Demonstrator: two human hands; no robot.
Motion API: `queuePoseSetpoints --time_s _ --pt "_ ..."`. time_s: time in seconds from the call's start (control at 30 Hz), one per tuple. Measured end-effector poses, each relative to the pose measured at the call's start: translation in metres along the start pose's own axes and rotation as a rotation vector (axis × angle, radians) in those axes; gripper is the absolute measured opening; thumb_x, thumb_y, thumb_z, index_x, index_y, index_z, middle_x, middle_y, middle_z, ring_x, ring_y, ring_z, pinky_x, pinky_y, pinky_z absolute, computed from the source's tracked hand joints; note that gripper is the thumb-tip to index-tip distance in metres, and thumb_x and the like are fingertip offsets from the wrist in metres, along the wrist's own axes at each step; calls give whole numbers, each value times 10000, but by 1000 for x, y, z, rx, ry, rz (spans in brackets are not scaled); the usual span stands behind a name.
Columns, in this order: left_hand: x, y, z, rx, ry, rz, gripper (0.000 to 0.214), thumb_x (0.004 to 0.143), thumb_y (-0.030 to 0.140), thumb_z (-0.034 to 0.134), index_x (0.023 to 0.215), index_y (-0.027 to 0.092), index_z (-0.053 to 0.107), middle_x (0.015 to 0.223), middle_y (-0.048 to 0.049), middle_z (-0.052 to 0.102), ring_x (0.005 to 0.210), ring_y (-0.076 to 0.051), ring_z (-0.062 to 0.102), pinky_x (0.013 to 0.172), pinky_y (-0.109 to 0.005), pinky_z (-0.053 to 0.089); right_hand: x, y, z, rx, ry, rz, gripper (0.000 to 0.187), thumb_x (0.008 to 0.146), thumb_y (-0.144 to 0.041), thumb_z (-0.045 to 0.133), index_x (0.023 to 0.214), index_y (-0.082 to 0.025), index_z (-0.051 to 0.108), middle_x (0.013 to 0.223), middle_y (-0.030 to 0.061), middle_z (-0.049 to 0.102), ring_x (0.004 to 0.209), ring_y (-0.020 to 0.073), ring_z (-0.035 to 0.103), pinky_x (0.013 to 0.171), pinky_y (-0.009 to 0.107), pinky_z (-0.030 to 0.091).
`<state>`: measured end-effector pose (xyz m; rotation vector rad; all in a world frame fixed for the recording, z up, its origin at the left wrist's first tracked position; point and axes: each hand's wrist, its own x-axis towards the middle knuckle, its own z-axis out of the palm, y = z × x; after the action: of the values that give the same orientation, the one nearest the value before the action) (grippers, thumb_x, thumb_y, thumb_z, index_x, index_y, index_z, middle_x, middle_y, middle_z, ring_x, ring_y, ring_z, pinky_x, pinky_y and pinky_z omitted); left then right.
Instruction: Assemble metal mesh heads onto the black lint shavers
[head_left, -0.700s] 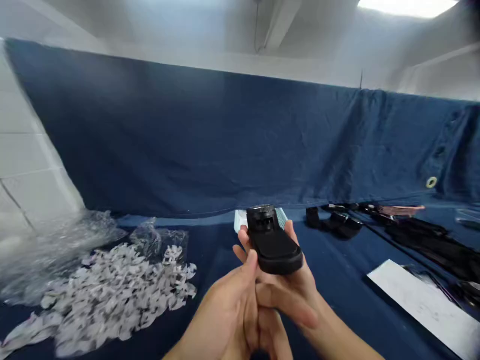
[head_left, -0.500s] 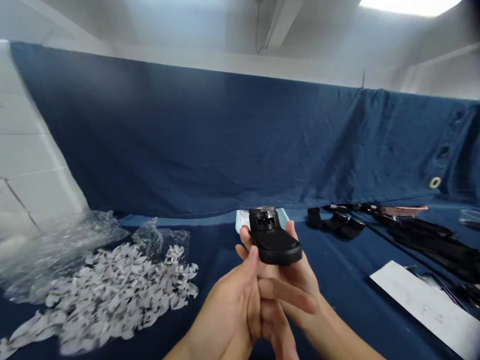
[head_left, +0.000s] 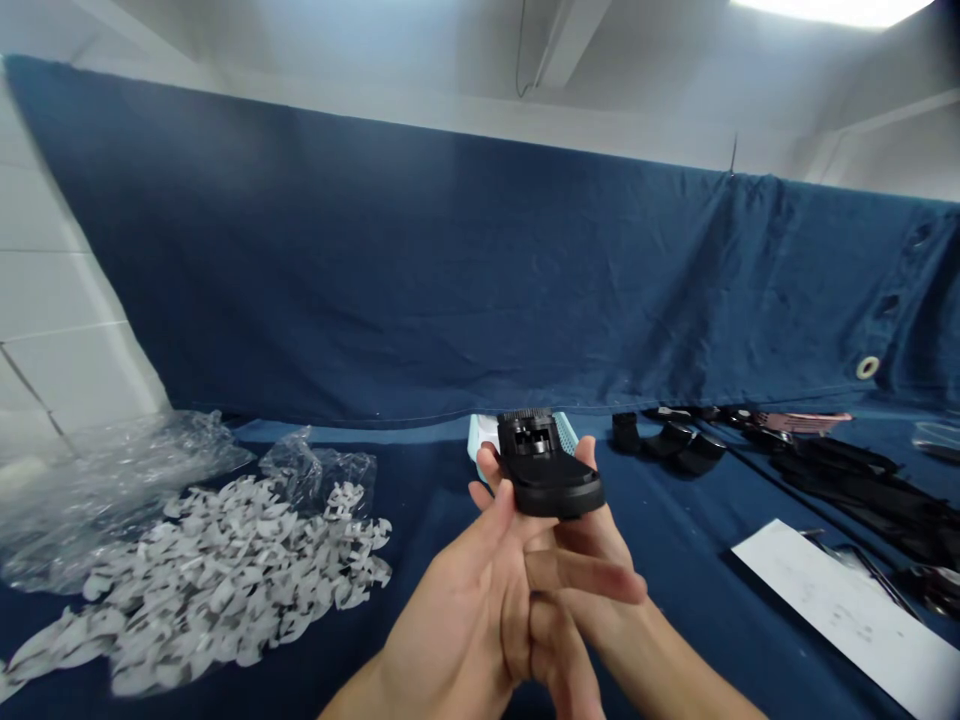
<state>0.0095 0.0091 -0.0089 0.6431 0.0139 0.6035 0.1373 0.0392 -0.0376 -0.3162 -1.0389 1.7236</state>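
Observation:
In the middle of the head view is a black plastic part (head_left: 551, 478) with a rounded flat plate at its near end and a ribbed round piece at its far end. I cannot tell its exact kind. My left hand (head_left: 480, 600) grips it, thumb on its left side, other fingers crossing below. From behind and beneath, my right hand (head_left: 607, 550) holds the same part, with fingertips showing at both sides. Part of the right hand is hidden by the left hand and the part. Just beyond stands a light blue basket (head_left: 474, 440), mostly covered by the part.
A heap of small whitish pieces (head_left: 240, 570) lies at left beside clear plastic bags (head_left: 150, 490). To the right are black curved pieces (head_left: 686, 450), black straps or rods (head_left: 855, 480), a pink item (head_left: 802, 422) and a white sheet (head_left: 847, 600). A blue cloth (head_left: 450, 270) hangs behind.
The black part has tipped slightly, its near end rising a little. My hands keep their grip on it. The whole view has shifted slightly.

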Motion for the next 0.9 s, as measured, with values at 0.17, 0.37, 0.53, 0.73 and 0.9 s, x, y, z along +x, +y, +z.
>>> queuePoseSetpoints --time_s 0.17,0.37,0.53,0.73,0.9 --pt "-4 3 3 33 -17 -64 725 976 585 158 1299 81 569 781 -139 749 636 -198 728 534 -227 529 6 1 -5 32 -19 -102 659 907 -733 247 1220 -314 647 1358 -3 590 1357 229 430 990 442 515" --pt "-10 4 6 74 103 -108 837 906 702 207 1090 36 679 554 -73 644 443 -147 620 457 -219 487 6 -13 -8 12 62 -160 550 887 -606 546 1335 -285 547 1270 37 657 1179 240 597 1011 390 479" --pt "-2 0 5 332 259 114 576 926 567 441 1228 100 591 554 -18 601 400 -115 550 419 -206 452 3 -26 -11 -196 186 -237 489 879 -368 673 1340 -383 507 1276 6 630 966 210 680 829 356 558" --pt "18 6 -26 838 494 412 632 869 388 650 1414 263 355 1133 -102 637 429 -46 539 425 -207 442 2 -30 -13 -377 134 -228 456 909 -342 637 1348 -352 512 1424 17 518 1280 231 496 1040 400 428" --pt "23 11 -44 989 552 463 649 893 413 604 1455 299 300 1303 -134 558 442 -32 522 416 -204 448 2 -29 -9 -550 72 -195 463 915 -302 628 1361 -339 508 1384 37 555 1297 250 479 1060 481 430"
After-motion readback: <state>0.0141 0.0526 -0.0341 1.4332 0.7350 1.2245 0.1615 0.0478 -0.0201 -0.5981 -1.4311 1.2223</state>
